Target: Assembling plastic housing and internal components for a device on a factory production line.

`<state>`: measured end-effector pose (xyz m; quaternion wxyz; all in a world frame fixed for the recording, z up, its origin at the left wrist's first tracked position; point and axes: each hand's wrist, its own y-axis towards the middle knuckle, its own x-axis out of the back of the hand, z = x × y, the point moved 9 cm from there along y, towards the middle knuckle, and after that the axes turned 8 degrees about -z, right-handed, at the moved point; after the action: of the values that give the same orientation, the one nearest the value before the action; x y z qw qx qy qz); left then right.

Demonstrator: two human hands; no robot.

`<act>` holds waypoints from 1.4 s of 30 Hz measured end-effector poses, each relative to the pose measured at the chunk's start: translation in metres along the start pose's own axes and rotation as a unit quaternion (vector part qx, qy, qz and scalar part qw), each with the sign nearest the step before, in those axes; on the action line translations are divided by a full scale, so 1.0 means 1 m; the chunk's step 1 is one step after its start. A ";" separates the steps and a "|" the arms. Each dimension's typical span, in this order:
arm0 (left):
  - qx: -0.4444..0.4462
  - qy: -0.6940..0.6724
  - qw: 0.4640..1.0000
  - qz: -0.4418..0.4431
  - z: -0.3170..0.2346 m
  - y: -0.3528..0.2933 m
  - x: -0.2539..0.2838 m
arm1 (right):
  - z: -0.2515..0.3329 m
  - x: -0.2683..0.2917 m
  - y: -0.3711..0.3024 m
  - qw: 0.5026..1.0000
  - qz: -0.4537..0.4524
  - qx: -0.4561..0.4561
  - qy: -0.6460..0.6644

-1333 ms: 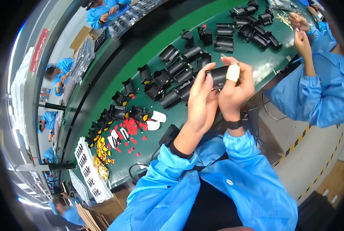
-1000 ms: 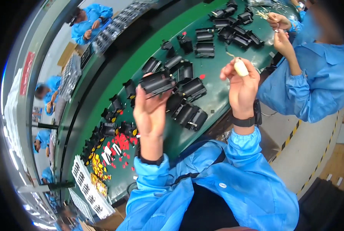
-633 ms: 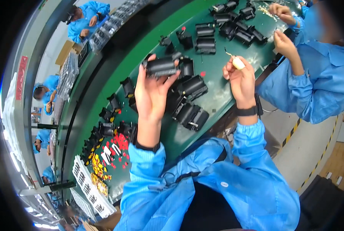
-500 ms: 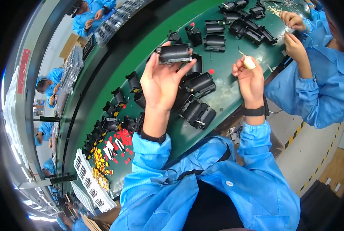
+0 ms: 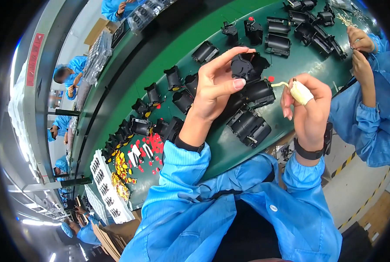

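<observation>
Housing [image 5: 243,69], black plastic: left hand [image 5: 214,85] is gripping it above green workbench [image 5: 223,158], right hand [image 5: 310,106] is curling nearby, grasp unclear, this holding-up step seemingly calling for steady left fingers.

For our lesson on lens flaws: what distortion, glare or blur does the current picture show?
Head view: the long edge of the green table bows and corners go black; same view: a ceiling light, lower left, glares white; same view: left hand and held black plastic housing look fairly sharp.
</observation>
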<state>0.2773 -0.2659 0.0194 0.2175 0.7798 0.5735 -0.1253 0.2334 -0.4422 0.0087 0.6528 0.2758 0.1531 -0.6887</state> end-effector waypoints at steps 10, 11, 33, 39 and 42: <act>-0.052 0.071 0.995 0.041 -0.006 0.002 -0.003 | 0.001 -0.015 0.009 0.994 0.038 -0.040 -0.091; -0.051 0.071 0.995 0.043 -0.006 0.002 -0.003 | 0.000 -0.015 0.008 0.994 0.038 -0.041 -0.095; -0.086 0.117 0.989 0.007 -0.016 -0.002 -0.006 | -0.027 -0.025 -0.010 0.995 -0.069 -0.007 0.073; -0.087 0.116 0.989 -0.005 -0.014 -0.002 -0.004 | -0.035 -0.029 -0.008 0.994 -0.078 -0.012 0.078; -0.077 0.102 0.992 -0.022 -0.012 -0.002 -0.003 | -0.037 -0.032 -0.007 0.993 -0.075 -0.018 0.084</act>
<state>0.2732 -0.2625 0.0306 0.2145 0.7566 0.6176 -0.0057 0.2333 -0.3944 -0.0038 0.5888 0.3090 0.2401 -0.7073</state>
